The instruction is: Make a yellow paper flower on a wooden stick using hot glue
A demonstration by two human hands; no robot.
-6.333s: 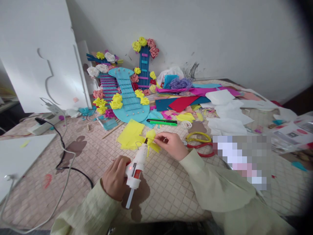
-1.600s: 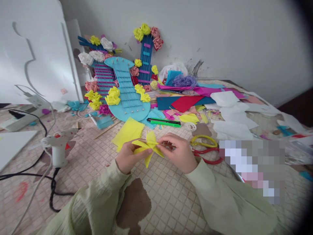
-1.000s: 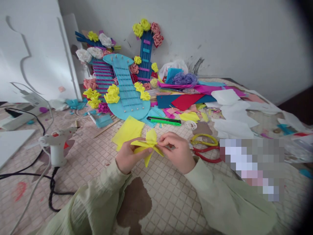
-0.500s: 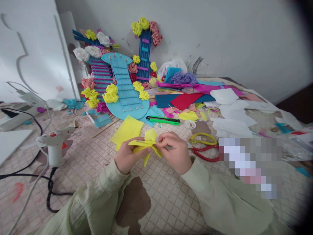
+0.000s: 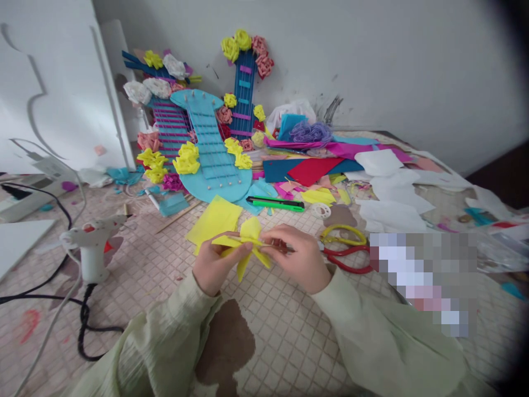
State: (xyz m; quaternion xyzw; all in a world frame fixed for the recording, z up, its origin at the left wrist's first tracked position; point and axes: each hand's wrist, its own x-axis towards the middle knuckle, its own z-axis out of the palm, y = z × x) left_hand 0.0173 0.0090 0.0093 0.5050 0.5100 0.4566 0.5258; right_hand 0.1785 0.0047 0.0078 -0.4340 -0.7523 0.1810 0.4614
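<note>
Between my hands is a yellow paper flower [image 5: 250,227] with several pointed, folded petals spreading out in different directions. My left hand [image 5: 218,263] pinches it from the left, thumb lying on top near its centre. From the right, my right hand [image 5: 301,258] closes thumb and fingertips on the edge of a petal; the exact pinch point is partly hidden by the fingers. Just behind my left hand a flat yellow paper sheet [image 5: 217,215] lies on the table. Scissors [image 5: 347,251] with one yellow and one red handle rest right of my right hand.
A white glue gun [image 5: 93,245] with cables stands at left. Behind the hands lies a green cutter knife [image 5: 281,204]. Flower-decorated paper guitars, among them a light-blue one [image 5: 215,149], lean against the wall. Coloured sheets [image 5: 312,170] and white paper scraps [image 5: 388,215] cover the right side.
The flower has shifted slightly left and its petals have turned a little. My right hand's fingers have come further over the petal edge; the left hand has barely moved.
</note>
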